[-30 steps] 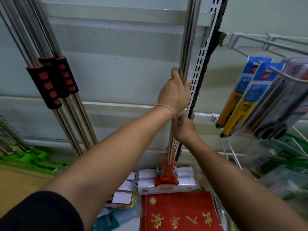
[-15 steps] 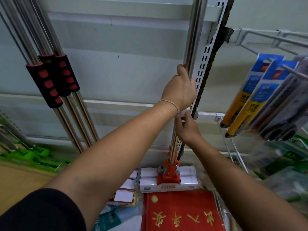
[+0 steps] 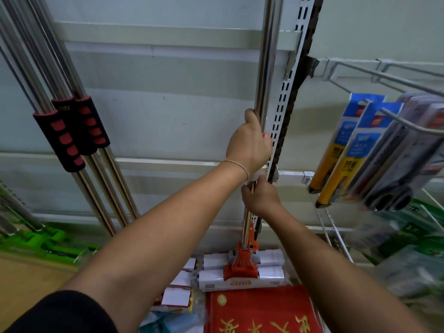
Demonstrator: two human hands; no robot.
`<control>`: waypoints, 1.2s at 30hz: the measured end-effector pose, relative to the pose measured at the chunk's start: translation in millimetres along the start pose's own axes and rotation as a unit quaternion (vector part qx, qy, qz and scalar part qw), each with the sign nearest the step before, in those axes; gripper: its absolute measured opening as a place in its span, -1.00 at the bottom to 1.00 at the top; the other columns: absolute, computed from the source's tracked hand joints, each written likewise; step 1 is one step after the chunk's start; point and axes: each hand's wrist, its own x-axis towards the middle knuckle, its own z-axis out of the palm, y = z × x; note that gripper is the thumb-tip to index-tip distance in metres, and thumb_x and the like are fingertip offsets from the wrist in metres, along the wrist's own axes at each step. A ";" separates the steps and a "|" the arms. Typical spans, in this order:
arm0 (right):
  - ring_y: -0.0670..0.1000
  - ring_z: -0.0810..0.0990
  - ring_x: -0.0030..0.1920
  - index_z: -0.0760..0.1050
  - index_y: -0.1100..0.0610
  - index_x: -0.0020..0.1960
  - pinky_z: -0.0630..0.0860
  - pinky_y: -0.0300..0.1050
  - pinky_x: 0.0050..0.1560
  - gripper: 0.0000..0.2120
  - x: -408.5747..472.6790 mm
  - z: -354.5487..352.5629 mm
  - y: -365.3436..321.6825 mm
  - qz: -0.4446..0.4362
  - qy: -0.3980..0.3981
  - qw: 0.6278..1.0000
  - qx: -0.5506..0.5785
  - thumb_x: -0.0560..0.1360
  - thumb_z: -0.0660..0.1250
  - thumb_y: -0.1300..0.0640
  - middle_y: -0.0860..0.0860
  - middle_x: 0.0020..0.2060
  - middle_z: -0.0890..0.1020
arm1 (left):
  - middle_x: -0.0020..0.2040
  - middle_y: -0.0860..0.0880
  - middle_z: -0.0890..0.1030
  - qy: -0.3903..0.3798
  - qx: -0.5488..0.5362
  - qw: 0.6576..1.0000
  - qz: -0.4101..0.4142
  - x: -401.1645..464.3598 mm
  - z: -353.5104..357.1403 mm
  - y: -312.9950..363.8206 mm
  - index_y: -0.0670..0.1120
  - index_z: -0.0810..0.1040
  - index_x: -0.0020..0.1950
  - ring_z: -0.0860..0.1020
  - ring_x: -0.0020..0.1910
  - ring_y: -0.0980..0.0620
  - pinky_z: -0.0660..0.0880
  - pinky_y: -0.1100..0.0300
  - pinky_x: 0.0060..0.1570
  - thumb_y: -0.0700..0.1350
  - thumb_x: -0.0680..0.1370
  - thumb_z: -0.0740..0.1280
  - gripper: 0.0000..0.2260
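left hand (image 3: 248, 145) and right hand (image 3: 262, 198) both clenched round upright mop pole (image 3: 267, 68), left stacked at 12 o'clock of right, orange mop head (image 3: 241, 265) at 6.

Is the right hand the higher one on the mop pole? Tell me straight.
No, the left hand grips the mop pole higher up, and the right hand holds it just below.

Your left hand (image 3: 249, 145) is uppermost, fingers curled in a grip, thumb pointing up. Your right hand (image 3: 263, 197) sits just beneath its wrist, fingers likewise curled.
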 end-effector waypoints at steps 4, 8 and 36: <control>0.12 0.54 -0.07 0.35 0.14 0.15 0.41 -0.08 -0.14 -0.78 -5.6 7.4 3.5 0.007 0.005 1.000 0.022 0.58 0.21 0.05 0.05 -0.10 0.53 | -0.21 -0.11 0.43 0.002 0.026 1.000 0.007 -2.3 -0.6 -1.1 -0.33 0.19 0.38 0.40 -0.30 -0.06 0.28 0.13 -0.33 -0.15 0.61 0.21 -0.58; 0.11 0.51 -0.09 0.33 0.11 0.11 0.39 -0.09 -0.13 -0.82 -6.1 10.6 3.9 0.007 0.015 1.000 0.020 0.58 0.21 0.04 0.03 -0.12 0.51 | -0.17 -0.17 0.50 -0.004 0.040 0.999 0.011 -1.3 -1.9 -2.9 -0.35 0.16 0.41 0.40 -0.29 -0.08 0.27 0.12 -0.33 -0.14 0.61 0.21 -0.54; 0.14 0.68 -0.09 0.41 0.19 0.24 0.65 0.12 -0.02 -0.40 -5.7 -5.2 6.1 0.099 -0.018 0.993 0.057 0.45 0.39 -0.25 0.09 -0.07 0.57 | 0.15 -0.15 0.59 -0.087 -0.012 0.995 -0.045 -13.5 -7.1 -15.6 -0.13 0.19 0.42 0.58 0.10 -0.15 0.47 0.09 -0.05 0.18 0.57 0.29 -0.42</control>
